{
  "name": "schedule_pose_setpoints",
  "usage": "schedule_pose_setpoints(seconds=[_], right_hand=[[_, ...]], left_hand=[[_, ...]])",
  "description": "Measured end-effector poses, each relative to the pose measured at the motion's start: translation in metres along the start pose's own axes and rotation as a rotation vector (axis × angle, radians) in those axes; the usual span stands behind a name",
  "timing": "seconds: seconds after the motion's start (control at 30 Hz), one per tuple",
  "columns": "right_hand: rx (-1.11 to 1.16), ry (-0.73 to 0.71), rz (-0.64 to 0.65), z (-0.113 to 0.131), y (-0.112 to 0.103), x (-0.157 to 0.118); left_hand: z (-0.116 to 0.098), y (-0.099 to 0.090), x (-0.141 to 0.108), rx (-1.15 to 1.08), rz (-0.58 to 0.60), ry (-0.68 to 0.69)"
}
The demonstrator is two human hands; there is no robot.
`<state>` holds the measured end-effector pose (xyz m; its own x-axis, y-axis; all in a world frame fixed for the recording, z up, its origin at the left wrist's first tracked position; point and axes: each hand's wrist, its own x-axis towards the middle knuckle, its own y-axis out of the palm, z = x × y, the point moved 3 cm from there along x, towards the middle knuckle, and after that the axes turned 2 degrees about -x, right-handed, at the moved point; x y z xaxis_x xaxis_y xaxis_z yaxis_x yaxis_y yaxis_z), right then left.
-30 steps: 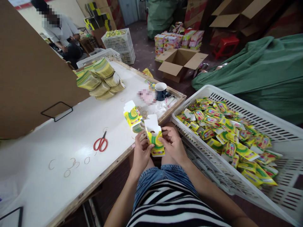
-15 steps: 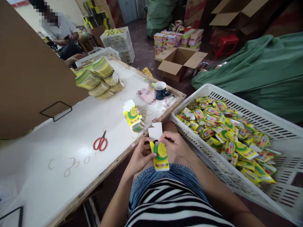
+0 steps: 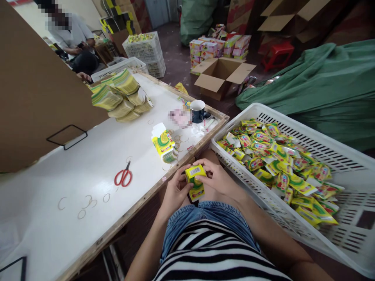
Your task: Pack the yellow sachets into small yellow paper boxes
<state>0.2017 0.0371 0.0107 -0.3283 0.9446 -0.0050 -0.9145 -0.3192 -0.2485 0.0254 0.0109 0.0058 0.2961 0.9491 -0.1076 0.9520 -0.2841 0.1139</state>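
Observation:
Above my lap, a small yellow-and-green printed carton (image 3: 196,191) is held between both hands. Its top flap is folded over toward me and shows a barcode. My left hand (image 3: 177,185) grips the carton's left side, thumb on the front. My right hand (image 3: 215,175) closes on its upper right corner, fingers on the folded flap. Just beyond, on the table, stands a stack of flat cartons (image 3: 164,144) of the same print. To my right, a white plastic crate (image 3: 348,218) holds many filled yellow packs (image 3: 281,156).
Red-handled scissors (image 3: 123,177) and loose rubber bands (image 3: 81,214) lie on the white table (image 3: 96,168). A dark mug (image 3: 197,113) stands near its edge. Bundled cartons (image 3: 123,93) are piled at the far end. An open cardboard box (image 3: 222,78) sits on the floor; a person (image 3: 73,39) sits beyond.
The carton's white top flap, upright before, is now folded down, with its barcode face showing. Both hands have closed in around the carton's top.

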Motion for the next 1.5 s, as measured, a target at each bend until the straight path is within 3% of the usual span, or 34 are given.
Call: schedule_pose_setpoints(seconds=[0.1,0.2,0.37,0.5,0.57,0.63,0.7,0.77,0.83,0.93,1.07,1.2,1.4,1.5], right_hand=[[-0.176,0.047,-0.076,-0.004,0.004,0.001],[-0.24,0.049,-0.104,-0.009,0.007,0.001],[-0.168,-0.034,-0.144,-0.012,0.008,-0.002],[-0.022,-0.153,-0.254,-0.006,0.003,-0.008],[-0.032,-0.21,-0.401,0.0,-0.008,-0.015],[-0.201,-0.278,-0.72,0.008,-0.029,-0.027],[-0.426,-0.297,-1.045,0.015,-0.05,-0.041],[-0.559,-0.275,-1.163,0.018,-0.061,-0.047],[-0.556,-0.27,-1.095,0.016,-0.06,-0.045],[-0.338,-0.216,-0.899,0.006,-0.039,-0.032],[0.045,-0.013,-0.637,-0.005,0.0,-0.007],[0.157,0.053,-0.458,-0.001,0.021,0.012],[0.229,0.097,-0.399,-0.003,0.027,0.012],[0.353,0.12,-0.397,-0.006,0.027,0.009]], left_hand=[[-0.001,0.005,0.0,-0.078,0.053,-0.03],[-0.002,0.002,0.002,-0.113,0.027,-0.02],[-0.001,0.0,0.004,-0.131,0.009,-0.02],[0.0,0.015,0.005,-0.089,0.065,-0.002],[-0.005,0.02,0.01,0.024,0.053,0.076],[-0.017,0.012,0.021,0.263,-0.073,0.221],[-0.031,-0.009,0.037,0.601,-0.295,0.361],[-0.042,-0.034,0.055,0.869,-0.439,0.381],[-0.044,-0.057,0.072,1.047,-0.446,0.265],[-0.041,-0.074,0.08,1.096,-0.395,0.184],[-0.038,-0.078,0.07,1.023,-0.427,0.207],[-0.038,-0.078,0.066,1.057,-0.39,0.285],[-0.046,-0.085,0.072,1.055,-0.401,0.31],[-0.043,-0.075,0.055,1.017,-0.491,0.437]])
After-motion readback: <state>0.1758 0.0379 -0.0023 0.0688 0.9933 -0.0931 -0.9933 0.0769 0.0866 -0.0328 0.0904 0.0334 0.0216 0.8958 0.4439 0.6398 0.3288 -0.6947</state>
